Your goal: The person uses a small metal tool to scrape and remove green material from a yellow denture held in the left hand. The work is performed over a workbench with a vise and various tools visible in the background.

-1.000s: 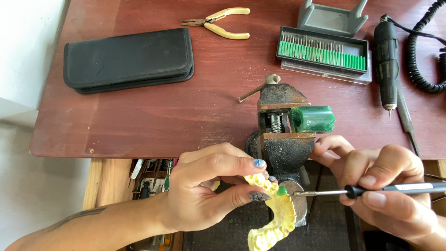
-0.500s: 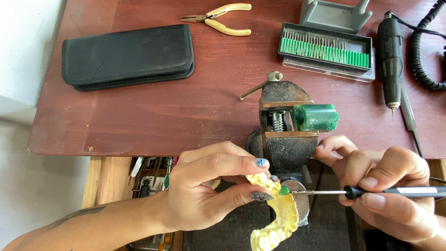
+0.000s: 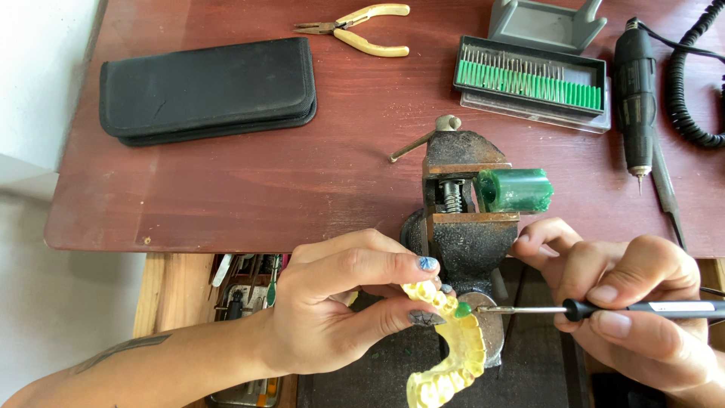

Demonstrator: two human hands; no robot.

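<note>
My left hand (image 3: 343, 302) pinches a yellow translucent dental arch model (image 3: 453, 355) between thumb and fingers, below the table's front edge. A small green blob of wax (image 3: 462, 309) sits on one of its teeth. My right hand (image 3: 634, 306) grips a thin black-handled metal tool (image 3: 596, 308) held level, its tip touching the green blob. Just above both hands stands a dark rusty bench vise (image 3: 464, 204) clamped on a green wax block (image 3: 517, 190).
On the red-brown table (image 3: 264, 181) lie a black zip case (image 3: 208, 89), yellow-handled pliers (image 3: 362, 21), a tray of green-shanked burs (image 3: 532, 81), a grey stand (image 3: 545, 23), a black rotary handpiece (image 3: 634, 91) with coiled cord (image 3: 691, 83). A drawer of tools (image 3: 245, 283) shows under the edge.
Both hands hold nearly the same pose; the view has shifted slightly. The tool tip stays on the green blob.
</note>
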